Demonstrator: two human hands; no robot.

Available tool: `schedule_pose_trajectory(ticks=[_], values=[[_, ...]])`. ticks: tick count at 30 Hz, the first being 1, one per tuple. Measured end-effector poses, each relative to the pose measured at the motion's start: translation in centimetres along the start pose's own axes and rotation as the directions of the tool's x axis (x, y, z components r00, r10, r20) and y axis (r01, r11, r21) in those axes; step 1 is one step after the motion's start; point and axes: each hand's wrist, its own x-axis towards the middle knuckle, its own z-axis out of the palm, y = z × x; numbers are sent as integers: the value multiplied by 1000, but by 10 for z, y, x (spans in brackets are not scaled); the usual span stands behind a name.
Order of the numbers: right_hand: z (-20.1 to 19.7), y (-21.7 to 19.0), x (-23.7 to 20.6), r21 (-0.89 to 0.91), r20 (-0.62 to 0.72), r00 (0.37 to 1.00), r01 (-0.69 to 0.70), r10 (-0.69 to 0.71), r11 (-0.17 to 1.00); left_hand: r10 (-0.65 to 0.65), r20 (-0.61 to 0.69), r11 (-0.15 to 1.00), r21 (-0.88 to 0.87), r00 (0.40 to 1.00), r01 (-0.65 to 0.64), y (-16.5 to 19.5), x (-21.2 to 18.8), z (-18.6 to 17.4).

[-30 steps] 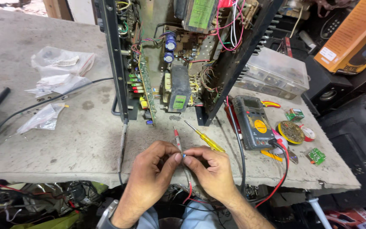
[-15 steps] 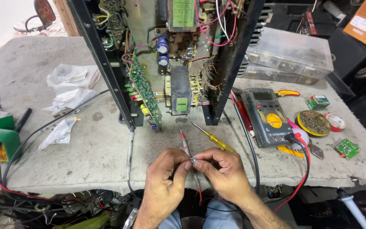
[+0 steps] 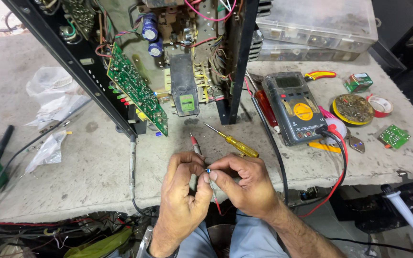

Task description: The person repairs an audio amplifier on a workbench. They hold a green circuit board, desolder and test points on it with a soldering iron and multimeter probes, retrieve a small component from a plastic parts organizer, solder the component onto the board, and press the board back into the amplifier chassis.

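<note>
Left hand (image 3: 182,191) and right hand (image 3: 242,179) meet at six o'clock on the bench (image 3: 96,167), fingertips pinched together on a tiny blue component (image 3: 208,170). I judge the pinch marginal: a slip could drop the part off the bench edge. At twelve o'clock of the hands lie a red probe (image 3: 196,142) and yellow-handled screwdriver (image 3: 233,142), easily nudged.

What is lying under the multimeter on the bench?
A red-handled tool pokes out from under the multimeter at its left edge, on the bench. Its tip and anything else beneath are covered.
</note>
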Motion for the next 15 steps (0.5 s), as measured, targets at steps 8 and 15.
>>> schedule_pose_trajectory(ticks=[8, 15], values=[[-2, 5, -1, 91, 56, 994, -103, 98, 990, 80, -68, 995, 71, 994, -76, 0, -2, 3], [-4, 17, 0, 230, 80, 972, -233, 220, 945, 86, -17, 996, 4, 996, -86, 6, 0, -10]])
